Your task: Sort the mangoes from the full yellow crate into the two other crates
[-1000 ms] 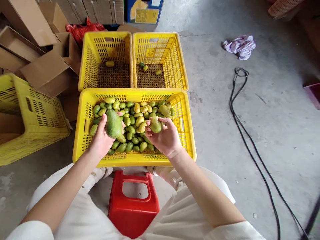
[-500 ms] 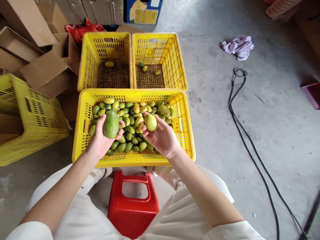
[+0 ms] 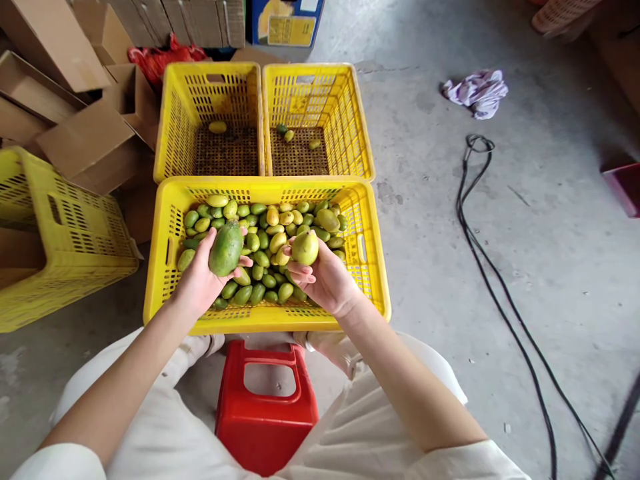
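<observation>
Fruit [image 3: 226, 249] in curled left grip [image 3: 203, 280], long axis tilted slightly rightward, left of paler fruit [image 3: 305, 247] in curled right grip [image 3: 330, 280].

Storeroom-like workspace: bare concrete floor [image 3: 415, 233], cardboard boxes [image 3: 85, 138], yellow fruit crates [image 3: 270, 323].

Fruits [image 3: 257, 294] inside the nearest crate [image 3: 265, 324]

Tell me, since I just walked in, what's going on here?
A person's left hand holds a large green fruit, and the right hand a smaller yellow-green fruit, both over a yellow front crate of loose fruit. Beyond it, the left back crate shows one fruit inside, the right back crate three.
</observation>
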`<state>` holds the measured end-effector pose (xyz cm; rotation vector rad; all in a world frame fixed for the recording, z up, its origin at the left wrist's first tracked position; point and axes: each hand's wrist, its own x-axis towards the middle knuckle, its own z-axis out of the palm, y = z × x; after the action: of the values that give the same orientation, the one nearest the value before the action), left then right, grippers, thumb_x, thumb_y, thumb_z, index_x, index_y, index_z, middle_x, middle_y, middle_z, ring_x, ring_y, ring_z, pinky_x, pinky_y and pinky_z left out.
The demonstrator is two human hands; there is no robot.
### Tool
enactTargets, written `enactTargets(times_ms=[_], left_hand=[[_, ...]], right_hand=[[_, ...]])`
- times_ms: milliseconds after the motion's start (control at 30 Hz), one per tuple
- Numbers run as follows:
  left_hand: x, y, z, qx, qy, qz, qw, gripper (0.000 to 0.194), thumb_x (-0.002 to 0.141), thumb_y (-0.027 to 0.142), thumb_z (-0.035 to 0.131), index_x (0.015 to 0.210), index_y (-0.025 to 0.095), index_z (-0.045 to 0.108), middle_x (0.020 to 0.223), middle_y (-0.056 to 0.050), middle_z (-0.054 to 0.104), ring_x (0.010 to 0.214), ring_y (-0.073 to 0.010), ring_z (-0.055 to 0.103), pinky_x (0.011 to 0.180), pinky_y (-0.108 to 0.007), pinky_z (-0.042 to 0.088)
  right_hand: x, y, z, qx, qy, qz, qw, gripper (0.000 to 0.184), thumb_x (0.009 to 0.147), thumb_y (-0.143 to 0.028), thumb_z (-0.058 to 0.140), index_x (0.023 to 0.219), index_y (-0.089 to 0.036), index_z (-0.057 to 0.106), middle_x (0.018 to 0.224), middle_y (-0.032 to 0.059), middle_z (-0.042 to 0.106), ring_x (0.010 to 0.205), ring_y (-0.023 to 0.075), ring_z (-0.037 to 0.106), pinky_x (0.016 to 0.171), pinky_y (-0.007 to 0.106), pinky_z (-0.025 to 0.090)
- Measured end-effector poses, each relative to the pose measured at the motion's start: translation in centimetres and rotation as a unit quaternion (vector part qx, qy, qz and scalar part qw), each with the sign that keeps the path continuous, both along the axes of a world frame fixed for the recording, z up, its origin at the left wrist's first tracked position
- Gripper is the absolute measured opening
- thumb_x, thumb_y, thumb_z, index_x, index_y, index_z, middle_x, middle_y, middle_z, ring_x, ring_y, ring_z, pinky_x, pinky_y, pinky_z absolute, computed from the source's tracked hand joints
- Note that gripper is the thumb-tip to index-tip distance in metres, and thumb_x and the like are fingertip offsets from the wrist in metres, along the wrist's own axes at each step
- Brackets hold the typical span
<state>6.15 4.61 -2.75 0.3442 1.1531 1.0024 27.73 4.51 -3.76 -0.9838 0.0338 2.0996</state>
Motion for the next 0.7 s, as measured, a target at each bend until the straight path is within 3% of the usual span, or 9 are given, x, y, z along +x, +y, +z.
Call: enactTargets(times_ms=[67,200,433,533,700], left_hand=[[0.1,0.0,0.0,-0.01,0.002,-0.006,1.0,0.032,0.104,0.049,0.068,0.107,0.019,0.079,0.107,-0.01,0.08,0.07,-0.0147,0.067,0.051,-0.022,0.046],[0.4,0.1,-0.1,-0.045,0.013,0.003,0.999,0.032,0.104,0.05,0.071,0.1,0.02,0.077,0.087,-0.006,0.075,0.069,-0.0158,0.065,0.05,-0.021,0.046],[0.2,0.1,-0.7,-0.056,0.033,0.01,0.998,0.046,0.111,0.059,0.062,0.094,0.019,0.077,0.079,-0.006,0.073,0.069,-0.0172,0.07,0.061,-0.024,0.058],[0.0,0.2,-0.8,-0.057,0.017,0.01,0.998,0.049,0.11,0.063,0.063,0.094,0.019,0.076,0.079,-0.006,0.072,0.068,-0.0166,0.069,0.059,-0.024,0.056],[-0.2,0.3,-0.7,-0.057,-0.027,0.007,0.998,0.046,0.106,0.063,0.067,0.097,0.019,0.075,0.081,-0.005,0.072,0.067,-0.0142,0.065,0.054,-0.021,0.051]], right_hand=[[0.1,-0.1,-0.2,0.017,-0.008,0.014,1.0,0.036,0.117,-0.049,0.055,0.096,-0.02,0.062,0.074,0.0006,0.067,0.046,0.0056,0.038,0.04,0.013,0.031],[0.2,-0.2,-0.4,0.043,-0.01,0.04,0.998,0.038,0.114,-0.054,0.059,0.095,-0.021,0.061,0.069,-0.0011,0.063,0.047,0.0071,0.037,0.042,0.014,0.027],[0.2,-0.1,0.5,0.038,-0.008,0.023,0.999,0.056,0.116,-0.063,0.047,0.09,-0.018,0.068,0.083,0.0042,0.066,0.053,0.0082,0.039,0.043,0.019,0.03],[0.2,-0.3,0.8,0.056,-0.014,0.029,0.998,0.046,0.109,-0.061,0.063,0.095,-0.018,0.073,0.084,0.0028,0.064,0.055,0.009,0.037,0.043,0.021,0.031],[0.2,-0.5,0.5,0.105,-0.017,0.014,0.994,0.02,0.098,-0.04,0.081,0.092,-0.023,0.071,0.075,-0.0029,0.056,0.055,0.0089,0.03,0.045,0.019,0.031]])
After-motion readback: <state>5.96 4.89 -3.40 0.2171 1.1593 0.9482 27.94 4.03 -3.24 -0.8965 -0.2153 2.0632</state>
